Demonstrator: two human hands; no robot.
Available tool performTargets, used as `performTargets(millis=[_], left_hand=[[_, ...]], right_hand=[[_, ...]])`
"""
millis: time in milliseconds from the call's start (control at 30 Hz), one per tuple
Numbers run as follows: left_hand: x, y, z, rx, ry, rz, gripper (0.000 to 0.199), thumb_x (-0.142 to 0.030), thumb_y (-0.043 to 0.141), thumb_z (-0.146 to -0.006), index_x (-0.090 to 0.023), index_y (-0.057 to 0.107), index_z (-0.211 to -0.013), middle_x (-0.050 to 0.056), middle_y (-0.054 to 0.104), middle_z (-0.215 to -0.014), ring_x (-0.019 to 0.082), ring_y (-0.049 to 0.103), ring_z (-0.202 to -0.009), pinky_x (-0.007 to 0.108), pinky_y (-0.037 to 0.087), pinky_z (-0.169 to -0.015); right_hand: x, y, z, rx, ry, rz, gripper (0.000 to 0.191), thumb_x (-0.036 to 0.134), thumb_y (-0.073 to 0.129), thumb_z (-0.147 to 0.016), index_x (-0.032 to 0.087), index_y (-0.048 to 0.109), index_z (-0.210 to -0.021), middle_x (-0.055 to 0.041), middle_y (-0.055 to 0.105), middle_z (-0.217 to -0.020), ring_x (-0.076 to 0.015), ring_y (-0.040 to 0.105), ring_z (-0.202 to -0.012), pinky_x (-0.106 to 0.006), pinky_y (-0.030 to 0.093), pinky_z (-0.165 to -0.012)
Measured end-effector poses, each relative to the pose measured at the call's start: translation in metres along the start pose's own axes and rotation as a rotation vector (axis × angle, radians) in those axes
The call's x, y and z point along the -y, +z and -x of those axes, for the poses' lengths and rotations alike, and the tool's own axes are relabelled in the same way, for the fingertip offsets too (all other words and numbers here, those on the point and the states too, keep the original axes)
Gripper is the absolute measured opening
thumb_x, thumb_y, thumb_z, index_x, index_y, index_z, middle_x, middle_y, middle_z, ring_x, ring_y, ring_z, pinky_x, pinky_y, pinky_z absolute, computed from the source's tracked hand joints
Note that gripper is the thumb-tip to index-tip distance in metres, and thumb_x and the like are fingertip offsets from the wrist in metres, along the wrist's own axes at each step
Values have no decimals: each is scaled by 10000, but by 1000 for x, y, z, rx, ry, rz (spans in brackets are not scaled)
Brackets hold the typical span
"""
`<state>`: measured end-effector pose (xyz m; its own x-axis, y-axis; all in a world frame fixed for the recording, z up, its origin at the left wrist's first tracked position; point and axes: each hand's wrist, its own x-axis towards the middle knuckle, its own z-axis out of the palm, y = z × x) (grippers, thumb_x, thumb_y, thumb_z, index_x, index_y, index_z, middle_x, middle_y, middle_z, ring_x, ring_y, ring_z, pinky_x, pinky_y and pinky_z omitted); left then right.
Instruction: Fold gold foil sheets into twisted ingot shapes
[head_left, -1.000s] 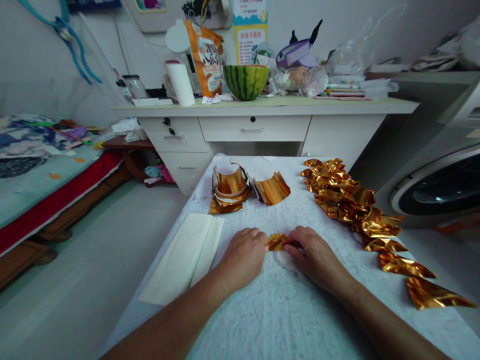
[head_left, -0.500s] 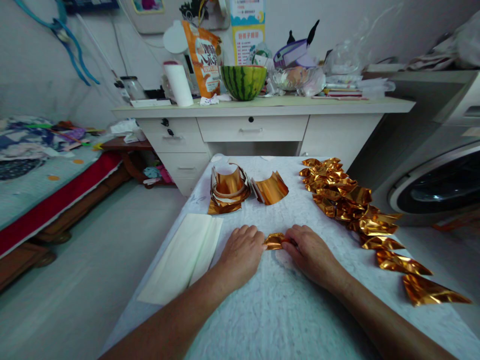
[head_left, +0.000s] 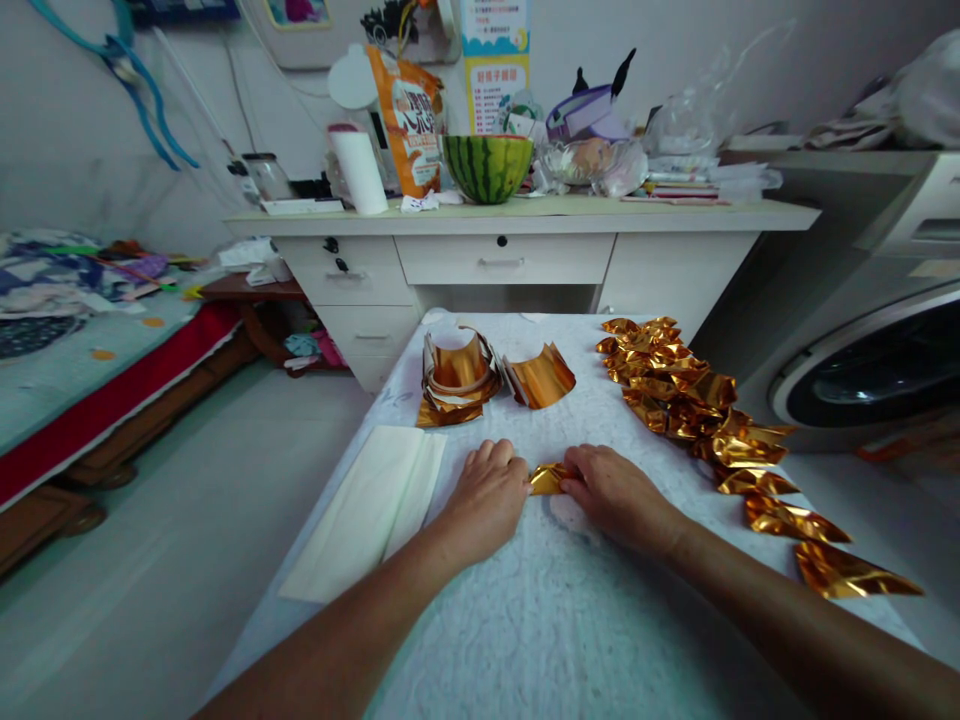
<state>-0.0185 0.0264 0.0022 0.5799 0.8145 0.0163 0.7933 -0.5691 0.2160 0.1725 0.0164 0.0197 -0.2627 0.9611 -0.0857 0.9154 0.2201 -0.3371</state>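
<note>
A small piece of gold foil paper (head_left: 547, 479) is pinched at both ends between my hands, just over the cloth-covered table (head_left: 517, 620). My left hand (head_left: 491, 498) is closed on its left end, and my right hand (head_left: 611, 495) grips the right end; the fingertips are partly hidden. Beyond them, a curled stack of gold foil sheets (head_left: 459, 372) stands beside a smaller curved stack (head_left: 544, 378). Several folded gold foil pieces (head_left: 679, 390) with pointed ends lie in a row along the table's right side. Left of my left hand are pale paper sheets (head_left: 360, 515), lying flat.
A white desk (head_left: 517, 222) stands behind the table, bearing half a watermelon (head_left: 487, 168), an orange snack bag (head_left: 411, 125) and a white paper roll (head_left: 360, 172). On the right is a washing machine (head_left: 847, 290); on the left, a bed (head_left: 112, 360).
Both hands stay on the foil piece, and the right hand has shifted slightly left. The foil between them looks a little narrower. The view has turned slightly.
</note>
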Motion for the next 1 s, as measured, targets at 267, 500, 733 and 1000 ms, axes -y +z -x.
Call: performTargets(millis=[267, 500, 733, 1000], left_hand=[[2, -1, 0, 25, 4, 13, 129, -241, 465, -953, -185, 555, -879, 63, 518, -1019, 233, 449, -975, 379, 392, -834], [6, 1, 0, -28, 43, 38, 145, -232, 465, -951, -186, 548, -842, 48, 523, -950, 224, 462, -934, 363, 390, -818], [11, -4, 3, -34, 27, 275, 37, -227, 578, -883, -201, 579, -856, 17, 545, -935, 206, 485, -950, 334, 385, -837], [12, -5, 1, -55, 3, 390, 77, -214, 623, -850, -198, 612, -776, 6, 603, -858, 192, 536, -919, 318, 379, -816]], right_hand=[[4, 11, -6, -87, -94, -144, 89, 137, 598, -775, 188, 614, -845, -34, 599, -839, -182, 515, -797, -298, 352, -739], [6, 19, -8, -87, -14, -173, 173, 291, 722, -755, 202, 667, -892, -38, 608, -890, -221, 508, -884, -335, 337, -777], [10, 17, -7, -71, 18, -231, 42, 237, 707, -766, 240, 718, -807, -16, 614, -858, -224, 508, -907, -348, 321, -793], [12, 17, -6, -64, 11, -216, 70, 242, 658, -817, 223, 709, -771, -18, 626, -871, -217, 511, -910, -338, 320, -783]])
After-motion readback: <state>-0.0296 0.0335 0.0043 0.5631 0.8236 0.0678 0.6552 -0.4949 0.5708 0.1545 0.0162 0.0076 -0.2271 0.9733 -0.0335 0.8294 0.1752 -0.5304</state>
